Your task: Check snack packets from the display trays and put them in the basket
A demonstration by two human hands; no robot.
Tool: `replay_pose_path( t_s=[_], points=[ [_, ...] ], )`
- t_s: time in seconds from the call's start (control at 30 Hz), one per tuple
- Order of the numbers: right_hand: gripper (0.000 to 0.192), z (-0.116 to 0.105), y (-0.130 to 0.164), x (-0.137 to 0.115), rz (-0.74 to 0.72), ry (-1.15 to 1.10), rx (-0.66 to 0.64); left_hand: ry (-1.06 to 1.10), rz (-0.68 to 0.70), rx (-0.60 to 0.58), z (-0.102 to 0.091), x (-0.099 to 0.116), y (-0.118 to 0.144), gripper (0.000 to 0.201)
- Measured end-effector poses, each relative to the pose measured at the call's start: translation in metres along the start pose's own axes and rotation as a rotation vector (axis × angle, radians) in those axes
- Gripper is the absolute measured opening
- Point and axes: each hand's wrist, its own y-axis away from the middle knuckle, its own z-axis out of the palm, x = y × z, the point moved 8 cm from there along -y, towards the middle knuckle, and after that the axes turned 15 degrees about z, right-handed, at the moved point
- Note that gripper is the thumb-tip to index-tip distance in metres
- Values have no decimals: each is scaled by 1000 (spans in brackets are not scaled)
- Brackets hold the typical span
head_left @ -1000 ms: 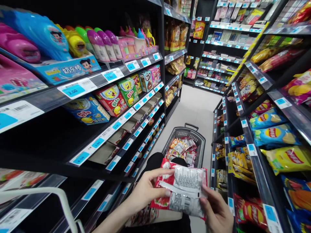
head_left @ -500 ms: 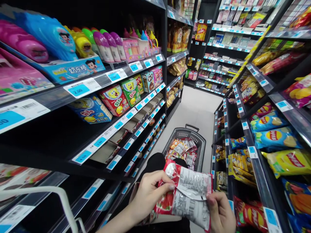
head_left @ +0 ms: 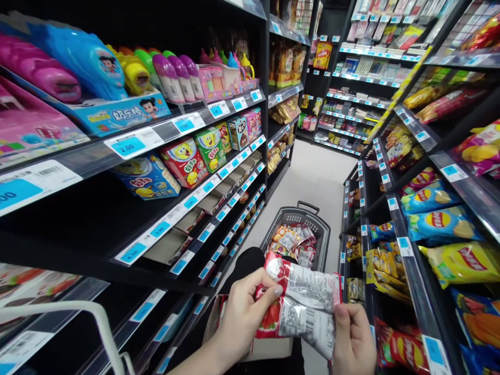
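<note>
A red and silver snack packet (head_left: 300,302) is stretched between my two hands, its printed silver back facing up. My left hand (head_left: 252,304) pinches the red left part, thumb on top. My right hand (head_left: 353,333) grips the right edge between thumb and fingers. Beneath the packet, a pale open box (head_left: 269,350) rests at my lap, mostly hidden by the packet and my left arm. Just beyond stands a grey shopping basket (head_left: 321,229) on the floor, with several small snack packets (head_left: 292,240) inside.
Shelves on the left hold toy-shaped candy (head_left: 105,62) and small snack boxes (head_left: 185,161). Chip bags (head_left: 445,221) fill the right-hand shelves. A white curved rail (head_left: 99,323) stands at lower left. The pale aisle floor (head_left: 312,161) runs to stocked shelves at the back.
The packet has flattened out, and the raised back fold seen before now lies smoother. Both hands keep their hold, having shifted only slightly.
</note>
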Motion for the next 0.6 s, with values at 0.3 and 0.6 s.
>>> replay_pose_path(
  t_s=[0.3, 0.6],
  points=[
    [47, -5, 5, -5, -81, 59, 101, 34, -49, -96, 8, -2, 1, 28],
    [46, -6, -3, 5, -32, -3, 2, 12, -69, -130, 13, -3, 1, 32]
  ],
)
